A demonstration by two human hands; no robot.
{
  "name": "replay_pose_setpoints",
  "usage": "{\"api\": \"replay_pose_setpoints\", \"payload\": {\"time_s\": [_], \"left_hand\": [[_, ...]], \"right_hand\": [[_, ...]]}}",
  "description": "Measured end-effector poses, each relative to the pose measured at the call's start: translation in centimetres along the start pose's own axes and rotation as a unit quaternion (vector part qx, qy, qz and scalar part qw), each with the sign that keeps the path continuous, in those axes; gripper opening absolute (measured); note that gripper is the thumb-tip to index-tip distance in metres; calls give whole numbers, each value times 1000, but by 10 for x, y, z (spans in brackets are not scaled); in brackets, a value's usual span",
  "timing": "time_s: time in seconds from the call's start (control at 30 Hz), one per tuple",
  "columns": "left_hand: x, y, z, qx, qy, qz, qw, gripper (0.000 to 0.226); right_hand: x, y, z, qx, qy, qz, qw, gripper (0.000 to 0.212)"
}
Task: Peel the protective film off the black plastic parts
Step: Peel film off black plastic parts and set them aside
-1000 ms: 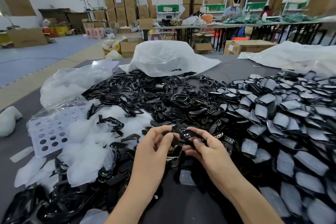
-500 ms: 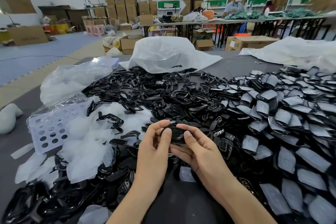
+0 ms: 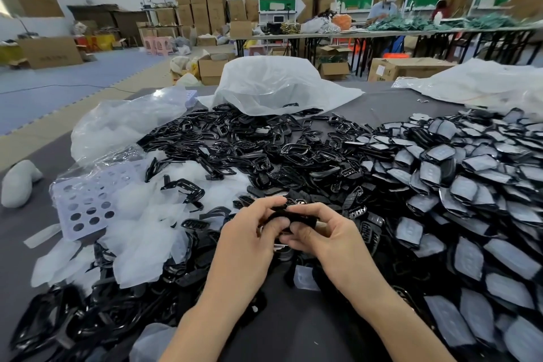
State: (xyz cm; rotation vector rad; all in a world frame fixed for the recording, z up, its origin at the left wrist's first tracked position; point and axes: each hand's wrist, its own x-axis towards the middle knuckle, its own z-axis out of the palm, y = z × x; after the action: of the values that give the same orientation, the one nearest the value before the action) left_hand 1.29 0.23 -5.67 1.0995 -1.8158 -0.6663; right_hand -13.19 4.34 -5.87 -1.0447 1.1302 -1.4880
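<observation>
A glossy, curved black plastic part [image 3: 293, 215], seen nearly edge-on, is held at the near edge of the heap [image 3: 293, 156]. The left hand [image 3: 249, 239] and right hand [image 3: 332, 236] pinch it, fingers curled round it. Half a second ago its oval face showed.

This is a factory floor, a large hall set up for hand assembly and packing. Brown boxes [image 3: 199, 0] are stacked high along the back wall, and more stand open on the blue floor [image 3: 58, 88]. A long bench [image 3: 323, 35] runs across the room, loaded with goods, with white-and-green shelves [image 3: 277, 0] behind it and a masked person [image 3: 382, 10] working there. Pink stools [image 3: 158, 44] stand near the boxes. The grey table [image 3: 382, 103] in front carries bulk work: a heap of bare black parts [image 3: 264, 150], another of parts under film [image 3: 470, 179], loose peeled film [image 3: 141, 238] and big clear bags [image 3: 273, 82].
</observation>
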Motion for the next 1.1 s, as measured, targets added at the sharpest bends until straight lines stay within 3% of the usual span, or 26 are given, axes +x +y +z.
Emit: {"api": "replay_pose_setpoints", "payload": {"time_s": [0.1, 0.17, 0.27, 0.37, 0.5, 0.63, 0.83, 1.1], "left_hand": [[4, -11, -9, 147, 66, 53, 986, 22], [10, -22, -22, 203, 88, 25, 975, 26], [14, -32, -28, 316, 25, -53, 947, 36], [15, -32, -23, 360, -23, -75, 930, 39], [19, -34, -23, 335, -40, -95, 936, 34], [18, -32, -24, 258, -18, -59, 964, 2], [16, -24, -24, 47, 30, -45, 997, 10], [14, -22, -22, 22, 20, -32, 999, 25]], "right_hand": [[2, 2, -1, -19, 28, -6, 999, 26], [4, 2, -6, -18, 54, -8, 998, 24], [7, 1, -11, -2, 87, -10, 996, 22], [9, 2, -14, 14, 114, -7, 993, 21], [9, 5, -16, 16, 131, -4, 991, 20], [9, 5, -17, 9, 129, -1, 992, 21], [7, 3, -15, 17, 117, 4, 993, 21], [7, 1, -16, 55, 120, 7, 991, 21]]}}
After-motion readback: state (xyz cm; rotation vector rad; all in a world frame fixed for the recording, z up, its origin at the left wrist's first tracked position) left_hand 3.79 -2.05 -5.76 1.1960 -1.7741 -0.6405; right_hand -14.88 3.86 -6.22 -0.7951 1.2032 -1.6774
